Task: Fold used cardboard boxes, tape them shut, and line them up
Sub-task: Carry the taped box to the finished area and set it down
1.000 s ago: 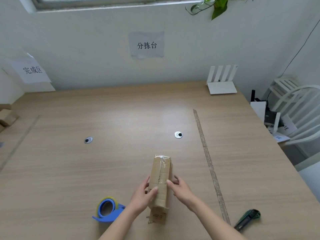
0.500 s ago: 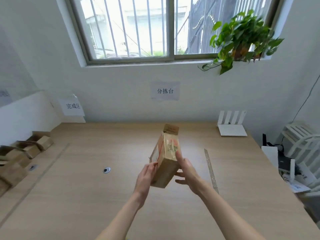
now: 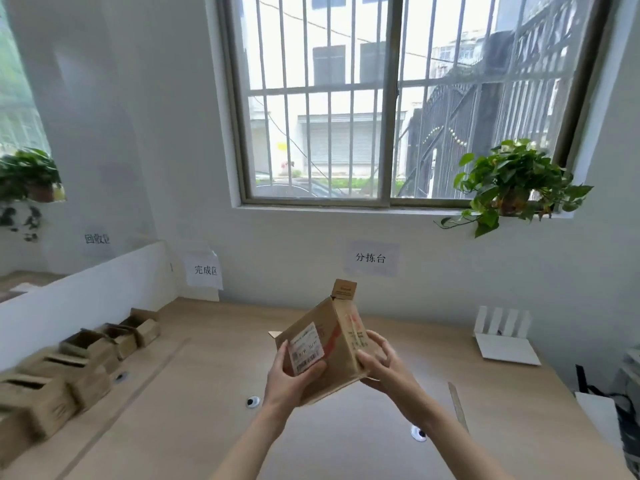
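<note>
Tilted cardboard box (image 3: 323, 344) aloft between both hands; left hand (image 3: 289, 382) and right hand (image 3: 384, 367) gripping it

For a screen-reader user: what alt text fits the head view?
Two hands, left hand and right hand, hold a small cardboard box tilted above a wooden table, one flap up. A row of cardboard boxes lines the table's left edge.

The box (image 3: 322, 344) held up over the tabletop (image 3: 194, 403) is matt brown cardboard, with a smooth white paper label (image 3: 306, 348) stuck on one face. The tabletop itself is pale wood-look laminate with a soft sheen, set with small shiny metal grommets (image 3: 252, 402). Along its left side, the row of boxes (image 3: 79, 368) is the same dull brown cardboard.
</note>
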Available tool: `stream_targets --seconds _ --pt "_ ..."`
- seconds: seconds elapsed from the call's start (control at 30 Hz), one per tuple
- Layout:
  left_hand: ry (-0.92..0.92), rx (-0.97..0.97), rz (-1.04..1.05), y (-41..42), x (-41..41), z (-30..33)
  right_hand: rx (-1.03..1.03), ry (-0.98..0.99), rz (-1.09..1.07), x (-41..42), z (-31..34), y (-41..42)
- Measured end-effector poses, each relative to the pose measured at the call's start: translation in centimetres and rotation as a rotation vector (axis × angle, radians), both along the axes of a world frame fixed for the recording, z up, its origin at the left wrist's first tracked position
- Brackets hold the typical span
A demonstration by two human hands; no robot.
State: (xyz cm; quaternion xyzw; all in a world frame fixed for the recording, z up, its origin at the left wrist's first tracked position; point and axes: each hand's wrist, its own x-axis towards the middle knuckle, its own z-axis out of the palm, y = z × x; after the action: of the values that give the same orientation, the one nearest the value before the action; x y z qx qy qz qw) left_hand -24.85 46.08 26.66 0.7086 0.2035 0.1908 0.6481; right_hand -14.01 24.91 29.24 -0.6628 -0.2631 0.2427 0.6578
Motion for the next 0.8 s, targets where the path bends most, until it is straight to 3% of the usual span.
stream_targets --seconds 0.13,0.33,0.53,0.8 --pt "0.016 0.139 0.157 5.9 -3.7 0.1 -0.095 -0.222 0.021 -2.1 2.2 4.7" --pt "0.016 0.267 0.252 14.7 -11.1 0.9 -0.161 -0.373 -0.012 -6.6 2.3 15.4" --pt "0.122 0.323 0.332 24.4 -20.0 0.5 -0.25 -0.388 0.174 -14.3 1.8 26.5" --pt "0.326 0.361 0.36 37.0 -30.3 -4.1 -0.245 -0.418 0.17 -22.1 -3.2 39.9"
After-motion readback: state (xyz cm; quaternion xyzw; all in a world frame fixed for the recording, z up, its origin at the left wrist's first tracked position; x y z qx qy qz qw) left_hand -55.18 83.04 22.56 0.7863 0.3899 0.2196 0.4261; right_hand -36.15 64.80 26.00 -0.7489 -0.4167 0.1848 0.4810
